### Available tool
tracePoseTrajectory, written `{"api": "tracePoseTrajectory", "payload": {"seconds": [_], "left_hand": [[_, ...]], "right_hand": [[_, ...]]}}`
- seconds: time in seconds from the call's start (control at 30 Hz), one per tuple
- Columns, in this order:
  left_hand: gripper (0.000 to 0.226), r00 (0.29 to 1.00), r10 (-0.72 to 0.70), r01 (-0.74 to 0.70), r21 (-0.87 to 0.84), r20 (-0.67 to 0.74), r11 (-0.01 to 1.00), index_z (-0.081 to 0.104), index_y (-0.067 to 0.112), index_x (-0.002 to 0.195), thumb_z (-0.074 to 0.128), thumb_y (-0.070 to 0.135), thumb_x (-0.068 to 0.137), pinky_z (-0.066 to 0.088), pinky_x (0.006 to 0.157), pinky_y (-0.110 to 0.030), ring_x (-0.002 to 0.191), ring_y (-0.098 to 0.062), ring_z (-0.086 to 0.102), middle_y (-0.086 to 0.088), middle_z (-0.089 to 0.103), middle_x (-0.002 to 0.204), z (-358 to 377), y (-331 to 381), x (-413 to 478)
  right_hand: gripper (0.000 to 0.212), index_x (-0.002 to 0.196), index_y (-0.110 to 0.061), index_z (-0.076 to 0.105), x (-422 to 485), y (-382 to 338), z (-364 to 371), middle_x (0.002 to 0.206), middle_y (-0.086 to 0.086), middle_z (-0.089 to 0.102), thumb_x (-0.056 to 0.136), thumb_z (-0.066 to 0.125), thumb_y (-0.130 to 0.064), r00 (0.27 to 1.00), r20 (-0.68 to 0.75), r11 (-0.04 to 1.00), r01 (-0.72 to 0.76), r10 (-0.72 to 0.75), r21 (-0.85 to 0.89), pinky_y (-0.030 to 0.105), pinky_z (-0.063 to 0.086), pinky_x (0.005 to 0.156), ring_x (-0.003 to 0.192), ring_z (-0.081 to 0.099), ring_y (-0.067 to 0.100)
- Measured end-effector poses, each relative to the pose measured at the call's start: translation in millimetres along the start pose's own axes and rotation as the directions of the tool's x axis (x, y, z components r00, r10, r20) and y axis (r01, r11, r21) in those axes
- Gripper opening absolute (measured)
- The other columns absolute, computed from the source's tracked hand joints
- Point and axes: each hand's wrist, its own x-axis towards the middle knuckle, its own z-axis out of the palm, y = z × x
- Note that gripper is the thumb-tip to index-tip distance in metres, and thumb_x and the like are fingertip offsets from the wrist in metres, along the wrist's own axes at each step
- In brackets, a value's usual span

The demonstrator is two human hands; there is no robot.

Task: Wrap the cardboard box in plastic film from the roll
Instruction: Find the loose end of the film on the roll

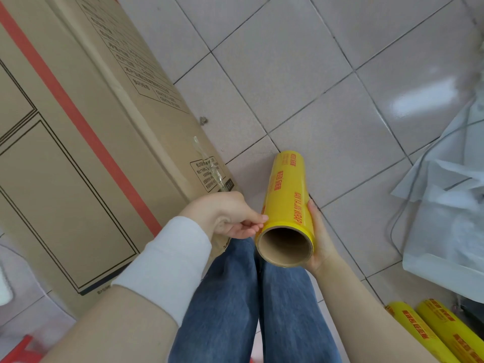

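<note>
A tall brown cardboard box (78,132) with a red stripe and printed labels stands on the tiled floor at the left. A twisted strand of clear film (209,166) clings to its near corner. A yellow roll of plastic film (286,203) with red lettering points away from me, its brown cardboard core facing the camera. My right hand (320,237) cups the roll's near end from the right. My left hand (230,216), in a white sleeve, touches the roll's left edge with pinched fingertips, right beside the box corner.
Two more yellow film rolls (440,334) lie on the floor at the lower right. A white plastic bag and crumpled sheets (445,218) fill the right side. My legs in blue jeans (248,297) are below the roll. Something red (18,349) sits at the bottom left.
</note>
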Motion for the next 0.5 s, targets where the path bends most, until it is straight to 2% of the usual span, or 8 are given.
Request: {"api": "tracePoseTrajectory", "payload": {"seconds": [0.13,0.23,0.33,0.4,0.47,0.5], "left_hand": [[0.018,0.999,0.028,-0.03,-0.1,-0.027,0.995,0.057,0.004,0.073,0.058,0.012,0.09,0.046,0.039,-0.011,0.037,-0.003,0.053,0.001,0.056,0.049,1,-4,0],[0.007,0.99,0.098,-0.111,-0.123,-0.104,0.986,0.059,0.005,0.086,0.06,0.011,0.089,0.052,0.045,-0.015,0.053,-0.006,0.059,-0.004,0.059,0.07,1,-8,-4],[0.019,0.969,0.209,-0.215,-0.037,-0.134,0.976,0.062,0.008,0.103,0.064,0.012,0.086,0.056,0.059,-0.016,0.078,-0.01,0.061,-0.005,0.062,0.091,2,-12,-6],[0.027,0.918,0.356,-0.34,0.116,-0.175,0.933,0.065,0.015,0.11,0.067,0.012,0.083,0.052,0.076,-0.014,0.087,-0.003,0.061,0.0,0.066,0.1,6,-14,-3],[0.029,0.813,0.538,-0.51,0.172,-0.224,0.843,0.067,0.021,0.108,0.068,0.009,0.082,0.046,0.089,-0.012,0.091,0.002,0.062,0.003,0.069,0.107,12,-16,-2],[0.028,0.758,0.604,-0.577,0.179,-0.247,0.797,0.069,0.02,0.106,0.067,0.007,0.081,0.046,0.093,-0.014,0.095,0.001,0.063,0.003,0.069,0.109,16,-16,-2]], "right_hand": [[0.062,0.119,-0.015,0.055,-2,-4,2,0.097,0.017,0.07,0.072,0.059,-0.054,1.0,-0.004,1.0,0.024,-0.024,0.007,0.041,0.06,0.063,0.087,0.066,0.03],[0.056,0.118,-0.014,0.056,-3,-6,2,0.088,0.017,0.073,0.081,0.055,-0.055,0.998,0.001,0.998,0.063,-0.063,0.024,0.039,0.06,0.06,0.074,0.071,0.028],[0.076,0.133,-0.011,0.048,-2,-6,0,0.094,0.019,0.071,0.074,0.057,-0.057,0.997,0.011,0.996,0.079,-0.08,0.045,0.039,0.059,0.06,0.072,0.072,0.029],[0.084,0.137,-0.011,0.046,-1,-7,0,0.093,0.019,0.072,0.069,0.065,-0.057,0.995,0.037,0.992,0.088,-0.091,0.086,0.04,0.058,0.059,0.072,0.073,0.03],[0.098,0.134,-0.01,0.048,0,-7,0,0.089,0.019,0.072,0.052,0.082,-0.053,0.994,0.054,0.987,0.085,-0.093,0.135,0.041,0.058,0.059,0.071,0.073,0.03],[0.095,0.131,-0.009,0.05,1,-7,-1,0.086,0.019,0.073,0.053,0.081,-0.053,0.992,0.062,0.984,0.097,-0.107,0.15,0.04,0.058,0.058,0.069,0.072,0.029]]}}
